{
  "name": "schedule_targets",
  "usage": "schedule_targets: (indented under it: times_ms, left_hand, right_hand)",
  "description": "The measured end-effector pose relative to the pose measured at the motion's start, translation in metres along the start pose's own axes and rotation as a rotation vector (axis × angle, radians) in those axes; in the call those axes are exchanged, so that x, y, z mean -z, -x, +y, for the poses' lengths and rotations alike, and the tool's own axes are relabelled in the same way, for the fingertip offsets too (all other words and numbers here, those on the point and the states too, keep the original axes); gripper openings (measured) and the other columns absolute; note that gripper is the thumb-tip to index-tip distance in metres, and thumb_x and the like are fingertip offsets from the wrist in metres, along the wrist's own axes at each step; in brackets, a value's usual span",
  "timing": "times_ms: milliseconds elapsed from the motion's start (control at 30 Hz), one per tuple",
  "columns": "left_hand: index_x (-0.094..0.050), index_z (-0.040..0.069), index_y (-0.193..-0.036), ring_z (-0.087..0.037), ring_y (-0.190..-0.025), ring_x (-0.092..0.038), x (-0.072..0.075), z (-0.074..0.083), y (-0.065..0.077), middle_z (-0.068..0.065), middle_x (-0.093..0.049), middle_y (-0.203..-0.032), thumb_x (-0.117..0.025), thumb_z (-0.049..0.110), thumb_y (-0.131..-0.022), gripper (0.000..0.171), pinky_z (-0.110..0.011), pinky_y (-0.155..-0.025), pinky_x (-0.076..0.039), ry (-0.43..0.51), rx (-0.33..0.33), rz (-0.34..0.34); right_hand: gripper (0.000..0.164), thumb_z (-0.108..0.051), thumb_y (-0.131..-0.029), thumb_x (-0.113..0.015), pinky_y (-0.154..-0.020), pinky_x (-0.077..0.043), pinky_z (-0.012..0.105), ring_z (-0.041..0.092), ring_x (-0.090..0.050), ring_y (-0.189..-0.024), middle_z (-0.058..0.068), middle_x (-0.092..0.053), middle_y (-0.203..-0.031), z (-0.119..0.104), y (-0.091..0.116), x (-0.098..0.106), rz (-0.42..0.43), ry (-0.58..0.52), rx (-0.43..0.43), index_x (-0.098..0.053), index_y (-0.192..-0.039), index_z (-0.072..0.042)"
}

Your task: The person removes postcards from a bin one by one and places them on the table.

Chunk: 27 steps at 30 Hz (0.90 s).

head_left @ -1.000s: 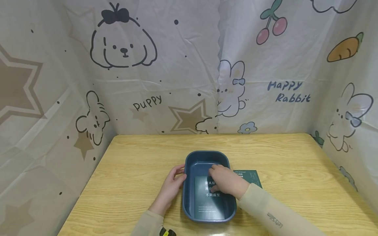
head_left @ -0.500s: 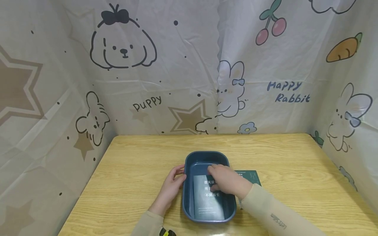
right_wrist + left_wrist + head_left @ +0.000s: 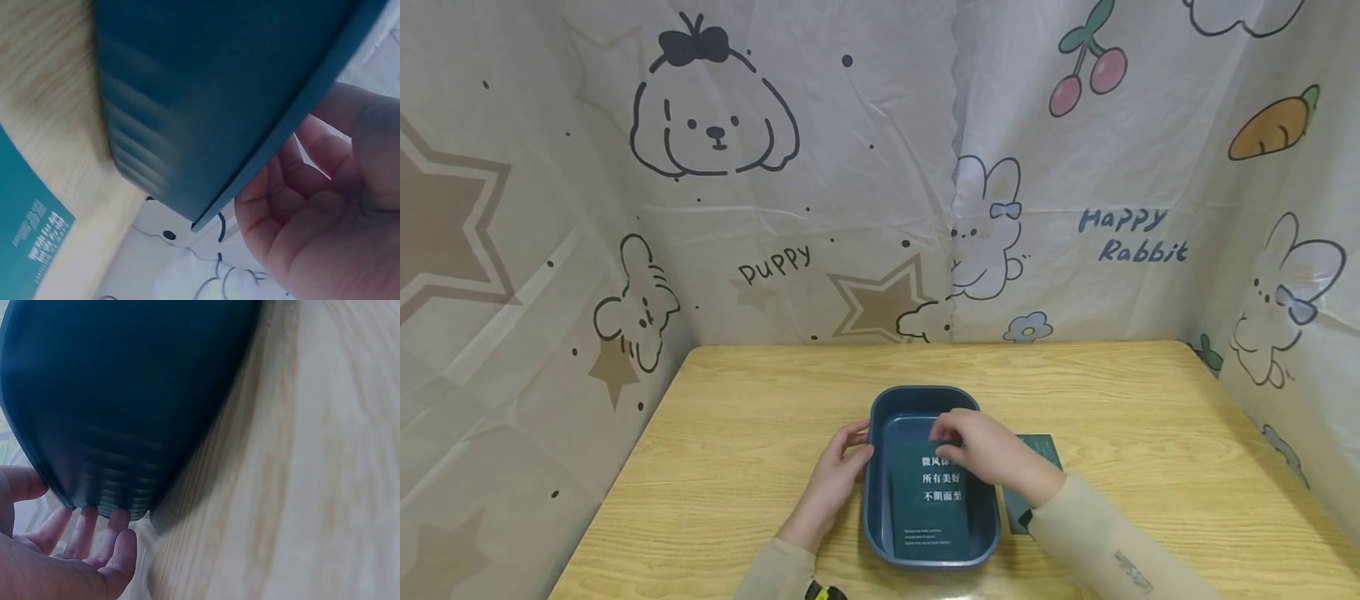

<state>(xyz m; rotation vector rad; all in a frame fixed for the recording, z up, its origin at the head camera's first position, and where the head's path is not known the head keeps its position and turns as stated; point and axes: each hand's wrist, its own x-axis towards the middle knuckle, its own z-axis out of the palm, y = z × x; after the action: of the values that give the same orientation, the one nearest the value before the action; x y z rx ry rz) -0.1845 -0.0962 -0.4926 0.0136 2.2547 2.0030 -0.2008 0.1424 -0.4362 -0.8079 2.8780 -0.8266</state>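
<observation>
A deep blue rectangular tray (image 3: 925, 402) stands on the table with a dark green booklet (image 3: 928, 517) inside, white characters printed on its cover. My right hand (image 3: 988, 448) reaches over the tray's right rim and pinches the booklet's far edge, thumb on the cover; the right wrist view hides the pinch behind the tray wall. My left hand (image 3: 833, 475) rests against the tray's left side, its fingertips (image 3: 119, 517) touching the outer wall and the thumb at the rim. A second green booklet (image 3: 1019, 510) lies flat on the table right of the tray, partly under my right forearm.
The pale wooden table (image 3: 760, 392) runs back to a printed curtain (image 3: 820, 192) that hangs along the back and both sides. A black and yellow band (image 3: 825, 591) shows at my left sleeve.
My right hand has shifted slightly right and upward. The booklet's far edge has come up toward it and the glare on its cover has gone. The left hand and tray stay put.
</observation>
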Motion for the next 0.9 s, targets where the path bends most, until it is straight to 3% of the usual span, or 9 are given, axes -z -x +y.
schedule_targets:
  times_ms: [233, 400, 567, 800, 900]
  left_hand:
    - [-0.049, 0.014, -0.135, -0.026, -0.110, -0.052, 0.001, 0.000, -0.001, -0.016, -0.052, -0.130, -0.054, 0.017, -0.095, 0.040, -0.042, -0.087, -0.049, 0.003, 0.006, -0.002]
    - [-0.048, 0.013, -0.136, -0.026, -0.111, -0.051, 0.000, 0.001, -0.002, -0.016, -0.051, -0.131, -0.053, 0.018, -0.095, 0.041, -0.041, -0.088, -0.049, -0.001, 0.007, -0.007]
    - [-0.048, 0.013, -0.136, -0.026, -0.112, -0.051, 0.000, 0.001, -0.001, -0.017, -0.051, -0.132, -0.053, 0.018, -0.096, 0.041, -0.042, -0.088, -0.049, 0.004, 0.010, -0.012]
    - [-0.047, 0.011, -0.137, -0.026, -0.111, -0.052, 0.000, 0.001, -0.001, -0.018, -0.050, -0.131, -0.053, 0.018, -0.095, 0.042, -0.039, -0.087, -0.049, 0.003, -0.002, -0.014]
    - [-0.047, 0.012, -0.137, -0.026, -0.110, -0.052, 0.000, 0.001, -0.001, -0.018, -0.050, -0.131, -0.053, 0.018, -0.096, 0.042, -0.039, -0.086, -0.048, 0.002, -0.004, -0.015]
  right_hand:
    - [0.012, -0.021, -0.085, -0.069, -0.064, -0.053, 0.033, 0.010, -0.057, -0.070, -0.005, -0.065, -0.079, 0.003, 0.004, 0.005, -0.016, -0.245, -0.086, -0.069, -0.096, -0.016]
    - [0.009, -0.021, -0.085, -0.070, -0.065, -0.053, 0.035, 0.012, -0.059, -0.070, -0.004, -0.066, -0.078, 0.005, 0.006, 0.007, 0.016, -0.303, -0.124, -0.068, -0.093, -0.019]
    - [0.008, -0.023, -0.086, -0.069, -0.066, -0.052, 0.036, 0.014, -0.057, -0.073, -0.004, -0.066, -0.081, 0.009, 0.007, 0.007, 0.084, -0.293, -0.172, -0.068, -0.093, -0.022]
    - [0.016, -0.027, -0.088, -0.066, -0.070, -0.053, 0.037, 0.014, -0.060, -0.079, 0.002, -0.070, -0.089, 0.019, 0.009, 0.015, 0.166, -0.353, -0.199, -0.070, -0.100, -0.016]
    - [0.021, -0.031, -0.089, -0.064, -0.074, -0.053, 0.039, 0.016, -0.060, -0.083, 0.005, -0.071, -0.095, 0.023, 0.011, 0.022, 0.185, -0.382, -0.249, -0.070, -0.103, -0.016]
